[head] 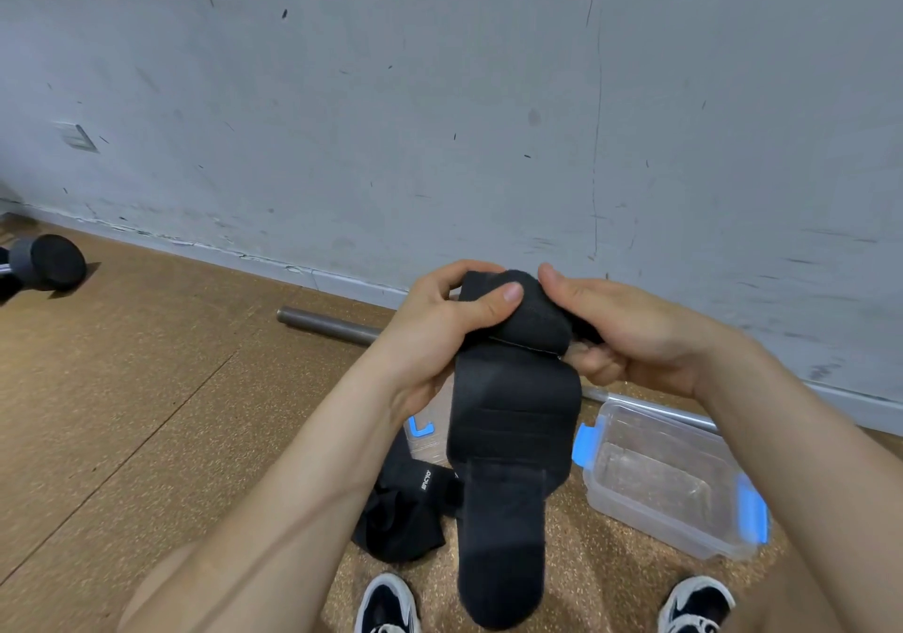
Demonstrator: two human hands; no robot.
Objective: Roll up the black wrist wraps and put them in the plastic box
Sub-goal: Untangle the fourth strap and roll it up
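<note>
The left hand (449, 324) and right hand (630, 334) each curl their grip round the rolled top of a black fabric wrist wrap (513, 417), whose tail hangs down. Below it, a second black wrap (405, 515) lies crumpled on the cork floor (146, 412), near the clear plastic box with blue clips (659, 420).

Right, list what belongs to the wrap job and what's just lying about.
Job: black fabric wrist wrap, gripped by left hand and right hand; second black wrist wrap on floor; clear plastic box with blue clips.
Lying about: black round-ended dumbbell; grey metal bar.

You held left hand (440, 322) and right hand (635, 334) together, forearms (303, 466) converging, fingers curled round the black wrist wrap (513, 417)
</note>
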